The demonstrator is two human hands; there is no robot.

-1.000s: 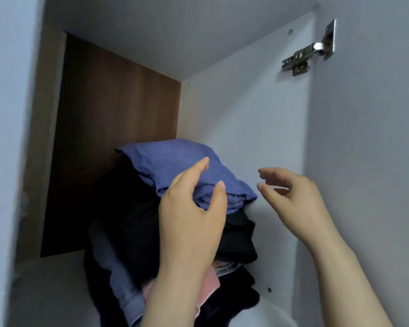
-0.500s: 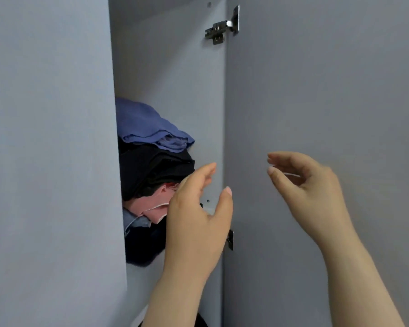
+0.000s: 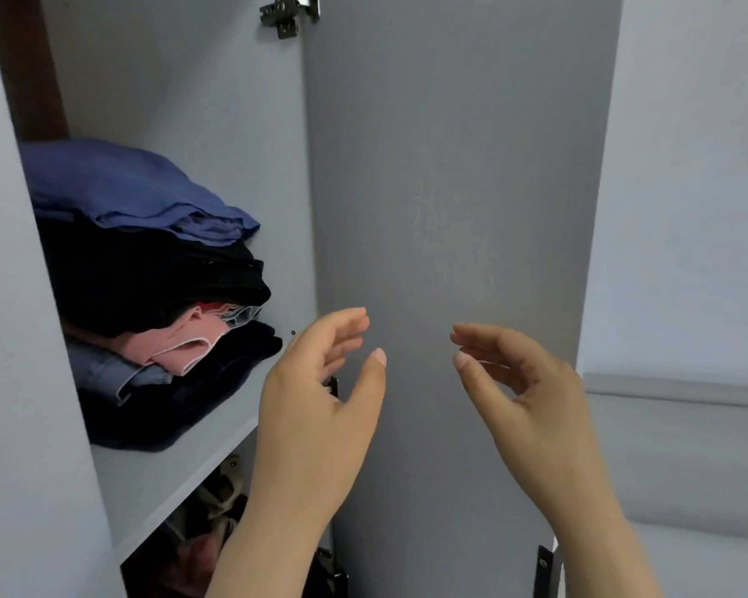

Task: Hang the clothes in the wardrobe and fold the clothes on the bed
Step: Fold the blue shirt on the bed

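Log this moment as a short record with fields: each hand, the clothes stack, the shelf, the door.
left hand: raised near the shelf's front edge, fingers relaxed, holds nothing
right hand: raised before the door, fingers loosely curled, holds nothing
stack: folded clothes on the shelf, untouched by either hand
stack order: blue garment on top, black garment under it, pink garment lower
shelf: grey, bare at the front
door: open, hinge at its top
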